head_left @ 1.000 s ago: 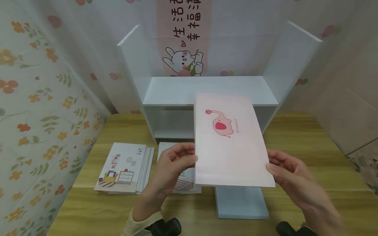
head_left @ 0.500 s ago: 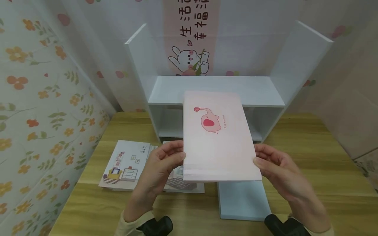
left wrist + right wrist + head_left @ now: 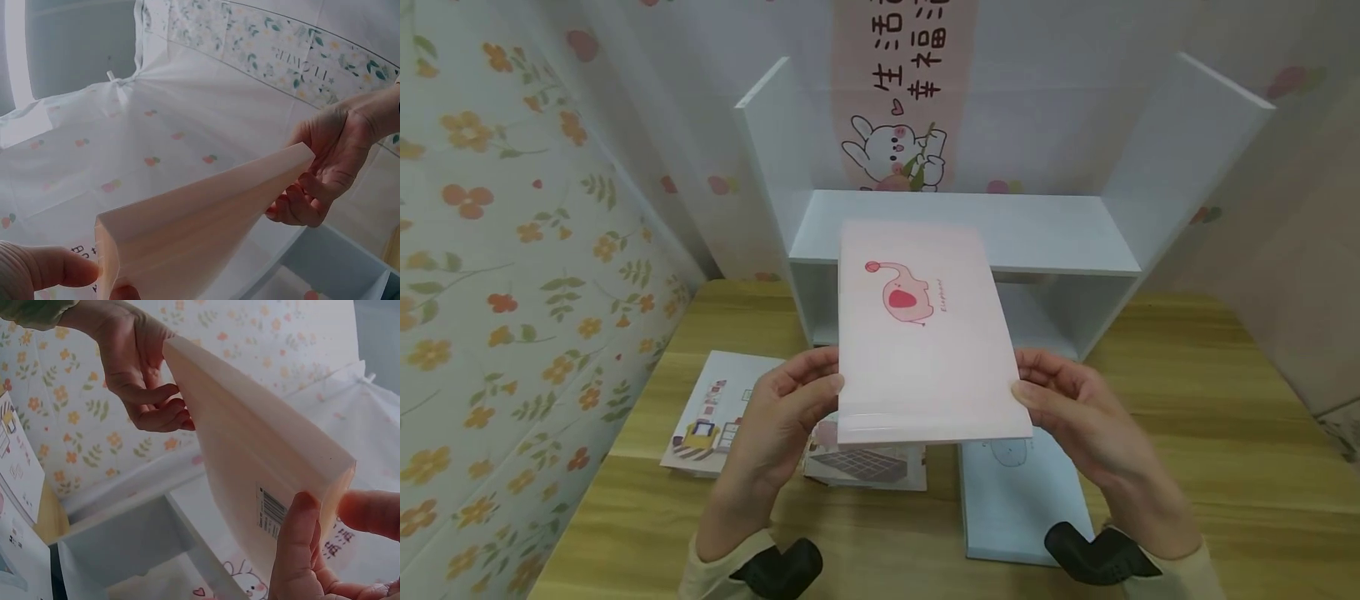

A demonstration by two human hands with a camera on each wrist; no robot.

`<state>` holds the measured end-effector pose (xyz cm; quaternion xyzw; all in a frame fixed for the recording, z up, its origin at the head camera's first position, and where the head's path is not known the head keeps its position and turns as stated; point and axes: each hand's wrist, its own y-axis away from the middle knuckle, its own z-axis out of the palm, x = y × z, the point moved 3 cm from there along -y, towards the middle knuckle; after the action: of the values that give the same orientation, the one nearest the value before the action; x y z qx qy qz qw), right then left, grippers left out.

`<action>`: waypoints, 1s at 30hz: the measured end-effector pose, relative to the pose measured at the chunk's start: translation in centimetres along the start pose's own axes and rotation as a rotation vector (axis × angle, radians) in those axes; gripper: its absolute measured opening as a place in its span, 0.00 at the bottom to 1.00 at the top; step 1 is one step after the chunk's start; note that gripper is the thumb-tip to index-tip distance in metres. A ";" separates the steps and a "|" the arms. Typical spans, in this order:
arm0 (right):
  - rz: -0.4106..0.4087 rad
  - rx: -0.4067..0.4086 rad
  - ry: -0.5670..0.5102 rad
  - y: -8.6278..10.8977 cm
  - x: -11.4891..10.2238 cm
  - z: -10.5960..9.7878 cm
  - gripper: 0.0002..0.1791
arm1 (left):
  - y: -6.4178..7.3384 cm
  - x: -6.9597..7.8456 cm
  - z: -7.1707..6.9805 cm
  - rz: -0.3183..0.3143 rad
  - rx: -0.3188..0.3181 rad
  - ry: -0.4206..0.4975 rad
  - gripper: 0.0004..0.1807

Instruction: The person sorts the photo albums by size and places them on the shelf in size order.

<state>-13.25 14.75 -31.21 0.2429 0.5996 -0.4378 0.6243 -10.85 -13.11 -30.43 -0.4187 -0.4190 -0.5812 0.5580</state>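
A pink notebook with an elephant drawn on its cover is held up in front of the white shelf. My left hand pinches its left edge, thumb on top and fingers beneath. On the opposite edge my right hand grips it the same way. In the right wrist view a barcode sticker shows on the underside of the notebook. The left wrist view shows its pale pink spine facing the camera. Below the notebook, a light blue notebook lies on the table, partly covered from view.
A white two-level shelf with tall side panels stands at the back of the wooden table. Stacked white notebooks lie at the left, and another notebook with a grid picture sits beside them. Patterned curtains hang around the table.
Both hands have moved the pink notebook leftward and slightly up in the head view. More of the light blue notebook now shows, and the whole scene has shifted right a little.
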 end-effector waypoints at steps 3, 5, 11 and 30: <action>0.012 0.008 0.003 -0.7 0.0 0.2 0.16 | -0.2 0.2 -0.5 -0.004 0.021 -0.003 0.14; 0.019 0.011 0.002 -1.2 0.1 0.4 0.15 | -0.4 0.4 -0.8 -0.010 0.029 -0.003 0.14; 0.040 0.047 0.053 -2.7 0.2 0.7 0.13 | -1.4 0.7 -1.6 -0.038 0.031 0.008 0.13; 0.148 0.182 0.041 -7.3 0.8 1.0 0.07 | -5.6 1.3 -3.0 -0.050 0.059 0.026 0.20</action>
<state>-18.93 10.06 -30.23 0.3510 0.5506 -0.4381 0.6178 -16.57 -16.22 -30.23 -0.3838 -0.4389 -0.5879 0.5608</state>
